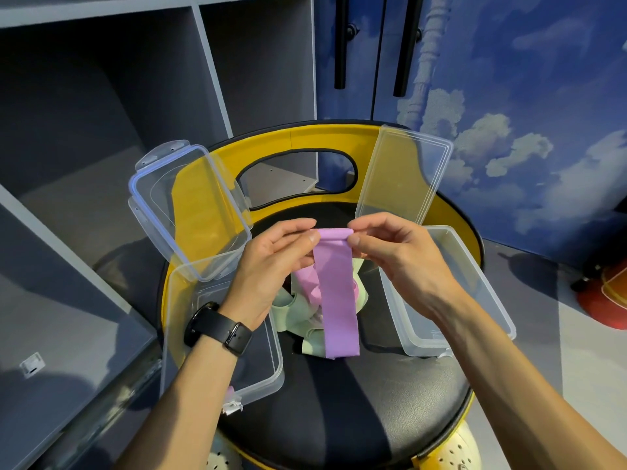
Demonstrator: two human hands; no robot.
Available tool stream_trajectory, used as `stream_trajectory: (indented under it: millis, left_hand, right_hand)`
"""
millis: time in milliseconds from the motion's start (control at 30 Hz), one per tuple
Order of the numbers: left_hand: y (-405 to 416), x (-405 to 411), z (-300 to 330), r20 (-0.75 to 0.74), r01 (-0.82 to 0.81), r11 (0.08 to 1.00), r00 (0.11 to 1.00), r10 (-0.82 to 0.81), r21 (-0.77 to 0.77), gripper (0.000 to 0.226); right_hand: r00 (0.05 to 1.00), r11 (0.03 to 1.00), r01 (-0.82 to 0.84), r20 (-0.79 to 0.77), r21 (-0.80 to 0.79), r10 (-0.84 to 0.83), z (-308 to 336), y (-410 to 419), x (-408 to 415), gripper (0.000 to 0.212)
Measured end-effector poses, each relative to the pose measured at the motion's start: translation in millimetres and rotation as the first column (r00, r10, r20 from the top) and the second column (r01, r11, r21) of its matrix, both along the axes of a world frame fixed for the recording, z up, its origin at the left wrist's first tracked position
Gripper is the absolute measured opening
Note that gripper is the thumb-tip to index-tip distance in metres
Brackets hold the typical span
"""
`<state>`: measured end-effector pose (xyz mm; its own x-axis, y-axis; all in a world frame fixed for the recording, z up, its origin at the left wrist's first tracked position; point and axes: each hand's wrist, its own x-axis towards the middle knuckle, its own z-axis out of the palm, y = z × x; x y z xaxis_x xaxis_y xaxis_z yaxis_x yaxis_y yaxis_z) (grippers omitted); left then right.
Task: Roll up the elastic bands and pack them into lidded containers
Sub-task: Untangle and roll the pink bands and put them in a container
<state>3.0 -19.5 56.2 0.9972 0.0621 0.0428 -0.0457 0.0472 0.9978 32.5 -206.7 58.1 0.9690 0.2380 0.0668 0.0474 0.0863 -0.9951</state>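
Near edge: black padded round seat [356, 401] with yellow backrest. Left hand [268, 266], black watch on the wrist, and right hand [403, 256] both pinched the top end of a flat purple elastic band [339, 293], thumbs and forefingers curled on a first small fold. The rest hung loose down to the seat, so rolling had barely started. Behind it, a pile of pale green and pink bands [298, 300] lay unrolled on the seat. Two clear rectangular plastic containers, left container [271, 374] and right container [475, 300], sat on either side, apparently with no rolls inside. Their clear lids, left lid [183, 205] and right lid [403, 174], leaned against the backrest. Judgement: packing not begun, nearly everything left.
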Motion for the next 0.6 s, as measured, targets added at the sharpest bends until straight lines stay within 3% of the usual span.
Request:
stream_trajectory:
  millis: [233, 367, 600]
  left_hand:
    - [0.6, -0.1, -0.1, 0.002, 0.004, 1.0, 1.0, -0.004, 0.004, 0.019]
    - [1.0, -0.5, 0.3, 0.01, 0.018, 0.999, 1.0, -0.018, -0.027, 0.02]
    - [2.5, -1.3, -0.8, 0.043, 0.053, 0.998, 0.998, -0.054, 0.029, 0.022]
  right_hand:
    - [1.0, 1.0, -0.013, 0.01, 0.014, 0.013, 0.1, -0.6, -0.2, 0.019]
    - [0.994, 0.995, -0.073, -0.074, 0.068, 0.078, 0.7, -2.0, -0.5, 0.028]
    - [0.993, 0.999, -0.038, -0.116, -0.008, 0.037, 1.7, -0.9, -2.2, 0.015]
